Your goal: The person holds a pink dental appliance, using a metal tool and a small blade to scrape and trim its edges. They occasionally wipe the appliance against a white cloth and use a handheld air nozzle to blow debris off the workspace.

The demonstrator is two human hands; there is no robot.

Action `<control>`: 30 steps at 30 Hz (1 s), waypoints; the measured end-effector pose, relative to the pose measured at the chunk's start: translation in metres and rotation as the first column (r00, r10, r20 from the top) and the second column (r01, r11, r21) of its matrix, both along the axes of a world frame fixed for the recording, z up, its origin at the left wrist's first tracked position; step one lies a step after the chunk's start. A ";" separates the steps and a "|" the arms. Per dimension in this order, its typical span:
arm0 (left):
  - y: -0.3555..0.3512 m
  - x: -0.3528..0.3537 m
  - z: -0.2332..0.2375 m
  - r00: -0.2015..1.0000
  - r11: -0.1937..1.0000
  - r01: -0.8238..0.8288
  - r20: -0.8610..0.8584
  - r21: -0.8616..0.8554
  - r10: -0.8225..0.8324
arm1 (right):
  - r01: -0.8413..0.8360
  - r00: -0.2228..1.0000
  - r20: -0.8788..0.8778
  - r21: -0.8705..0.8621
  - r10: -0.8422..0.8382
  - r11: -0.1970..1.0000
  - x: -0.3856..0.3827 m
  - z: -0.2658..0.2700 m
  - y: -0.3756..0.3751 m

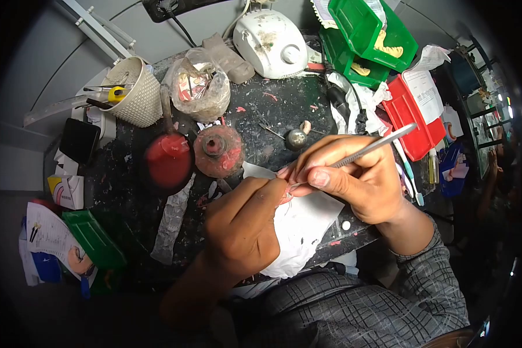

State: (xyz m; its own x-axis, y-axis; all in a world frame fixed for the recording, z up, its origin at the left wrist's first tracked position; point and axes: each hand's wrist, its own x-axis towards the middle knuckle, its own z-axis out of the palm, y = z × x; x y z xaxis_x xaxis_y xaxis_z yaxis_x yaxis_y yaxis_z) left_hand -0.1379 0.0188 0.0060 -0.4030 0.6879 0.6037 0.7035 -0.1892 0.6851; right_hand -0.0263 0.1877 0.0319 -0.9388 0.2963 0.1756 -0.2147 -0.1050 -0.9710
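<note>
My right hand (351,177) is closed round a slim metal dental carver (372,147), held like a pen with its handle slanting up to the right. The tool's tip points at my left hand (246,223), whose fingers are pinched on a small pink piece (286,196). Fingers cover most of that piece, and its exact kind does not show. The two hands meet above a crumpled white paper (298,235). Left of them stands a round, wax-smeared burner (219,152), beside a dark pan of red wax (168,161).
Behind are a white control box (271,45), a plastic bag of scraps (200,87) and a wicker cup of tools (134,93). Green bins (383,35) and a red bin (414,116) stand at right, near a toothbrush (408,165). A metal ball-shaped item (296,139) lies mid-table.
</note>
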 end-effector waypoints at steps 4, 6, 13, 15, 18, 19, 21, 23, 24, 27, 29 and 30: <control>0.001 0.000 -0.001 1.000 0.999 0.026 0.017 -0.027 -0.026 | -0.062 0.995 0.075 -0.084 0.068 0.995 -0.001 -0.003 0.011; 0.000 0.000 0.001 0.999 0.999 0.032 0.022 -0.040 -0.031 | -0.089 0.988 0.109 -0.202 0.113 0.975 -0.002 -0.003 0.011; -0.001 0.001 0.007 0.994 0.998 0.063 0.086 0.007 -0.063 | -0.013 0.998 -0.063 -0.160 0.003 0.987 0.002 0.003 0.011; -0.003 0.004 0.014 0.982 0.997 0.074 0.174 -0.011 -0.071 | 0.095 0.990 -0.119 0.215 -0.071 0.972 0.004 0.008 0.007; -0.006 0.002 0.012 0.945 0.992 0.118 0.312 -0.035 -0.101 | 0.075 0.992 -0.128 0.505 -0.011 0.860 0.004 0.010 0.007; -0.007 0.002 0.009 0.925 0.989 0.147 0.358 -0.033 -0.126 | 0.075 0.992 -0.126 0.503 -0.013 0.861 0.004 0.007 0.004; -0.005 0.004 -0.001 0.894 0.989 0.150 0.427 0.005 -0.137 | 0.128 0.986 -0.151 0.434 -0.068 0.892 0.004 0.005 0.001; -0.005 0.006 0.001 0.858 0.988 0.148 0.491 0.044 -0.151 | 0.140 0.984 -0.159 0.392 -0.083 0.909 0.004 0.005 0.001; -0.006 0.006 0.010 0.760 0.984 0.168 0.628 0.058 -0.166 | 0.129 0.986 -0.149 0.399 -0.075 0.908 0.005 0.006 0.003; -0.006 0.004 0.015 0.576 0.970 0.202 0.785 0.134 -0.228 | 0.107 0.992 -0.094 0.272 -0.085 0.956 0.008 0.004 0.002; -0.006 0.000 0.013 0.507 0.958 0.213 0.816 0.193 -0.277 | 0.123 0.992 -0.031 0.032 -0.122 0.992 0.009 0.003 -0.001; -0.007 -0.002 0.010 0.484 0.942 0.248 0.813 0.228 -0.325 | 0.121 0.993 -0.001 0.009 -0.121 0.993 0.009 0.004 -0.002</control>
State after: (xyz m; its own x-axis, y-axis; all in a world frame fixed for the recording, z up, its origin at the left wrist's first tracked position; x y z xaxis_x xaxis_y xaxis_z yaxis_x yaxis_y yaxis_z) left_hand -0.1404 0.0117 0.0163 -0.5313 0.8332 0.1531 -0.2816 -0.3442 0.8957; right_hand -0.0170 0.1861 0.0356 -0.8960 0.4063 0.1794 -0.2261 -0.0696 -0.9716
